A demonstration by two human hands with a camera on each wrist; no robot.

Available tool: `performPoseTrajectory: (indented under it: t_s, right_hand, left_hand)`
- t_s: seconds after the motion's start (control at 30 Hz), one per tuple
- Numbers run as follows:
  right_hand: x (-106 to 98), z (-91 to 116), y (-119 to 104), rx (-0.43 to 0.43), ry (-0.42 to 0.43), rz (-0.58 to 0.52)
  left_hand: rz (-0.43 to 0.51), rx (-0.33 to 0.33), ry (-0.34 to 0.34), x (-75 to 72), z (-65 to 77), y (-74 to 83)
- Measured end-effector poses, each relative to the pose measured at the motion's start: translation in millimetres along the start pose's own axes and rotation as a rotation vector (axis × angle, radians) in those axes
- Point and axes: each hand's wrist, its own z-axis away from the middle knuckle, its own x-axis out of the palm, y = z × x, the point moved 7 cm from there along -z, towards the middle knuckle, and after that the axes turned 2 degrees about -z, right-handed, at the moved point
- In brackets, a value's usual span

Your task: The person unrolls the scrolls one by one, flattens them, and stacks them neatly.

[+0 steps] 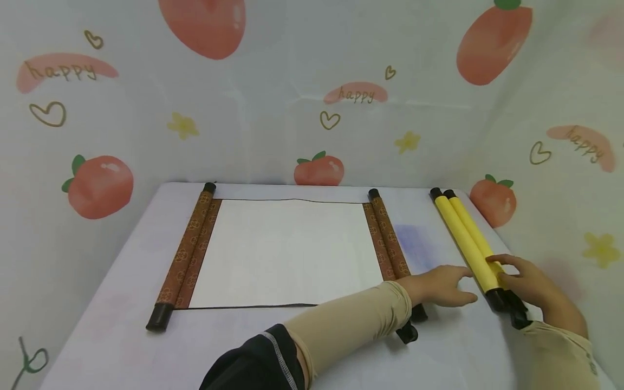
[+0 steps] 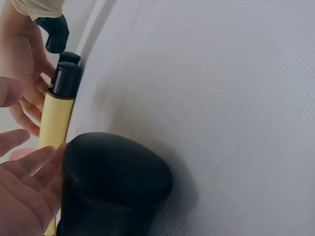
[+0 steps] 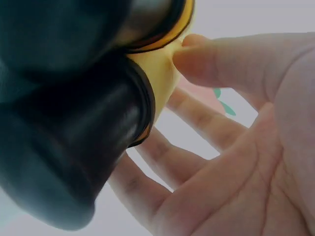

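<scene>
A yellow scroll (image 1: pixel 465 238) with black end knobs lies rolled as two side-by-side rolls along the table's right edge. My right hand (image 1: pixel 536 287) holds its near end: in the right wrist view, the thumb (image 3: pixel 202 59) is on the yellow surface and the other fingers lie on the far side. Just left of that scroll is my left hand (image 1: pixel 441 284), its fingers extended towards the yellow roll; whether they touch is unclear. A brown patterned scroll (image 1: pixel 182 254) lies unrolled, showing blank white paper (image 1: pixel 287 252). My left forearm hides part of its right rods.
The white table (image 1: pixel 122 336) carries both scrolls. A black knob (image 2: pixel 115 167) looms large beside the left palm in the left wrist view. Behind and to the right stands a pale cloth backdrop (image 1: pixel 273 135) printed with fruit, hearts and flowers.
</scene>
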Motion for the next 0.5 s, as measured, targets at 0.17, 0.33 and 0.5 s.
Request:
performPoseTrajectory:
  t_s: [0.17,0.33,0.5]
  right_hand:
    - [0,2,-2,-0.044,0.008,-0.002]
    - [0,6,-8,-0.056,0.007,-0.002]
    - [3,8,-17,-0.056,-0.005,-0.022]
  left_hand:
    - [-0.096,-0.02,0.028,1.0,-7.7,-1.1]
    - [-0.101,-0.094,0.047,5.7,-12.4,-0.1]
    - [-0.067,-0.147,0.05,11.3,-14.4,-2.8]
